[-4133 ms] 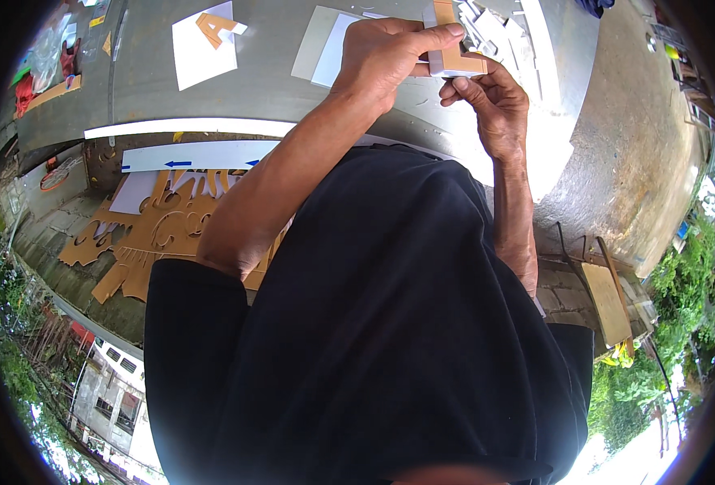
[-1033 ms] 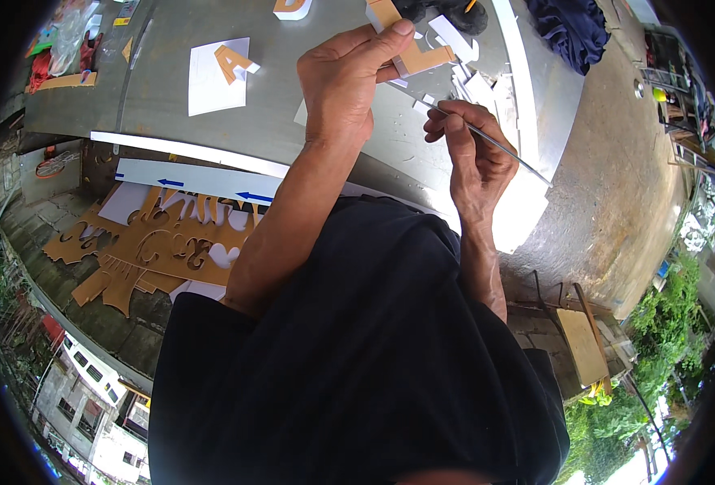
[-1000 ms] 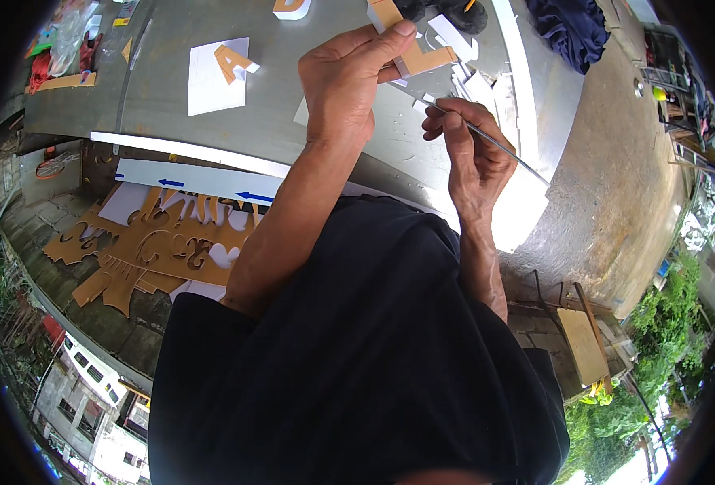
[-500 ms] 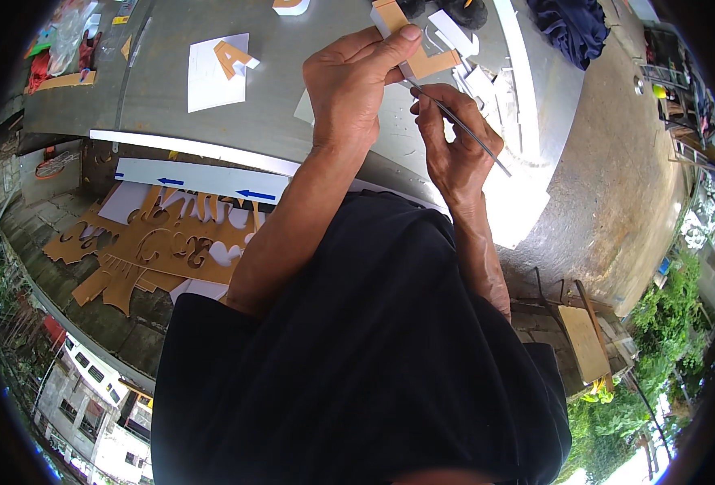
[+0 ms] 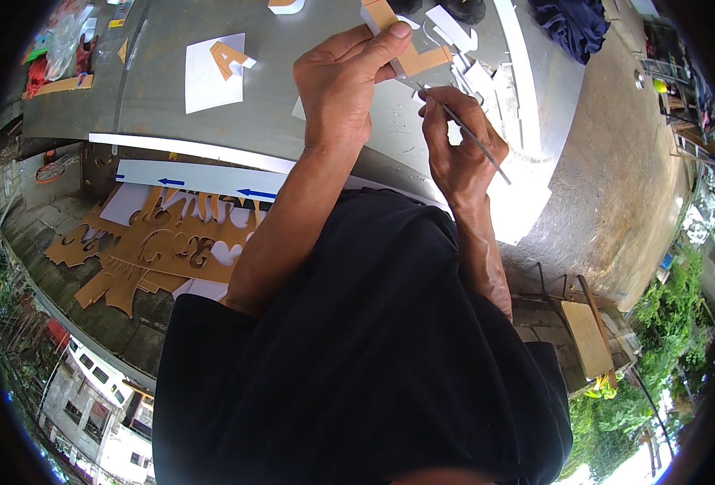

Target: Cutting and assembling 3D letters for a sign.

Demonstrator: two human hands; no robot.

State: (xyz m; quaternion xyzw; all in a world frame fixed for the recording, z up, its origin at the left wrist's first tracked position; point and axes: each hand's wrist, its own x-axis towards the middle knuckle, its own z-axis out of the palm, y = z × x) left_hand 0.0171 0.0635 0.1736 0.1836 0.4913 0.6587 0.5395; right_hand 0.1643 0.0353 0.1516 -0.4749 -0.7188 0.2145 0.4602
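A tan cardboard cut-out piece [image 5: 402, 44] with white edging sits near the top centre of the frame, above the grey metal tabletop [image 5: 293, 121]. The left hand [image 5: 343, 81] is curled closed on it, thumb and fingers pinching its lower edge. Just right of it, the right hand [image 5: 459, 149] is closed around a thin metal blade tool [image 5: 463, 129], whose tip meets the piece's underside. White offcut strips [image 5: 487, 81] lie scattered to the right of the piece. In the upper left lies a white sheet [image 5: 208, 77] carrying a small tan letter [image 5: 228, 56]. Lower left, below the table edge, a large tan stencil sheet [image 5: 163, 250] with cut-out shapes rests on the ground.
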